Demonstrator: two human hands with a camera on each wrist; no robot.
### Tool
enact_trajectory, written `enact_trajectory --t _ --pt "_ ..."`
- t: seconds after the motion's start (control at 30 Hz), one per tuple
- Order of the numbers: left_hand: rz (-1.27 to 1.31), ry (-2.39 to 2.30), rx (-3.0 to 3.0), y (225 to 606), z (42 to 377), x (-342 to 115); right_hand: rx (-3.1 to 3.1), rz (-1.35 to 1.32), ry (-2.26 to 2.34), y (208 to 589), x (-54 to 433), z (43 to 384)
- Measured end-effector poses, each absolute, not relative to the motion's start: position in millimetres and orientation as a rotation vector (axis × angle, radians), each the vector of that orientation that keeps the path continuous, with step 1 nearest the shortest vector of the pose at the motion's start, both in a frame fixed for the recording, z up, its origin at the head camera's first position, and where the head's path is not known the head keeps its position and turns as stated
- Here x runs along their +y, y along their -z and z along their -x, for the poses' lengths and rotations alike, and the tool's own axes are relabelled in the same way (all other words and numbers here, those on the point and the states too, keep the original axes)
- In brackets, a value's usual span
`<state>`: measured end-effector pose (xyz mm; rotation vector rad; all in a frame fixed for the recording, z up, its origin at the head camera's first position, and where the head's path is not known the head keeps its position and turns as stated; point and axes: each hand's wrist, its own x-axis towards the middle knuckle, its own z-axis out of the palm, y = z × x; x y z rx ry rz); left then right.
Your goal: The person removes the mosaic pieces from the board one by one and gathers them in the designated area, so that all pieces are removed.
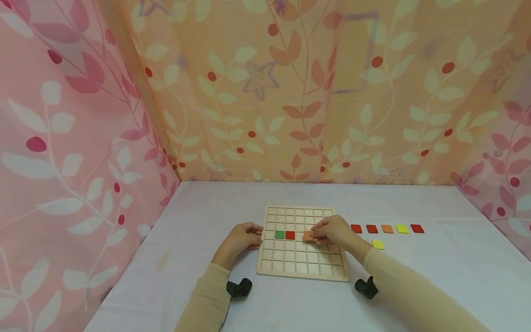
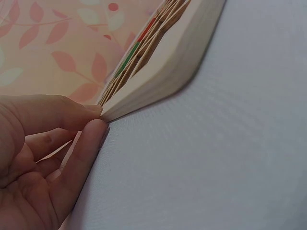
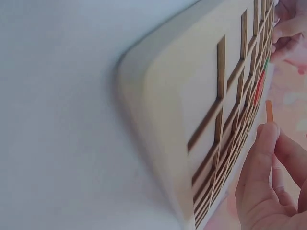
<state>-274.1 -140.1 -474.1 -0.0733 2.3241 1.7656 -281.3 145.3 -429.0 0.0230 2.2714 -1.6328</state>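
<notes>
A wooden grid board [image 1: 289, 268] lies flat on the table. On it, a green square tile [image 1: 280, 234] and a red square tile [image 1: 290, 235] sit side by side in one row. My right hand [image 1: 335, 230] is over the board's right half, pinching an orange tile [image 1: 308, 236] between thumb and fingertips. In the right wrist view the orange tile [image 3: 269, 111] stands edge-on above the finger pads. At the board's left edge, my left hand [image 1: 240, 239] touches the rim with fairly straight fingers; the left wrist view shows two fingertips [image 2: 96, 127] right against that edge.
Right of the board lies a row of red, orange and yellow tiles [image 1: 387, 228], with another yellow tile [image 1: 378, 245] closer to me. A white cloth [image 1: 199, 207] covers the table. Patterned curtains [image 1: 265, 92] stand behind and at both sides. Black wrist devices [image 1: 239, 288] are on both wrists.
</notes>
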Motion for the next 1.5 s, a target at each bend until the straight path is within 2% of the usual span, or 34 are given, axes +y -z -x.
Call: enact_trajectory --t 0.5,1.5 --pt "0.094 -1.763 2.334 470.9 273.8 -139.5 2.33 -0.013 1.566 420.2 183.0 274.7" --pt "0.073 -1.749 2.348 473.9 272.3 -139.2 2.372 -0.189 1.481 416.3 273.0 267.6"
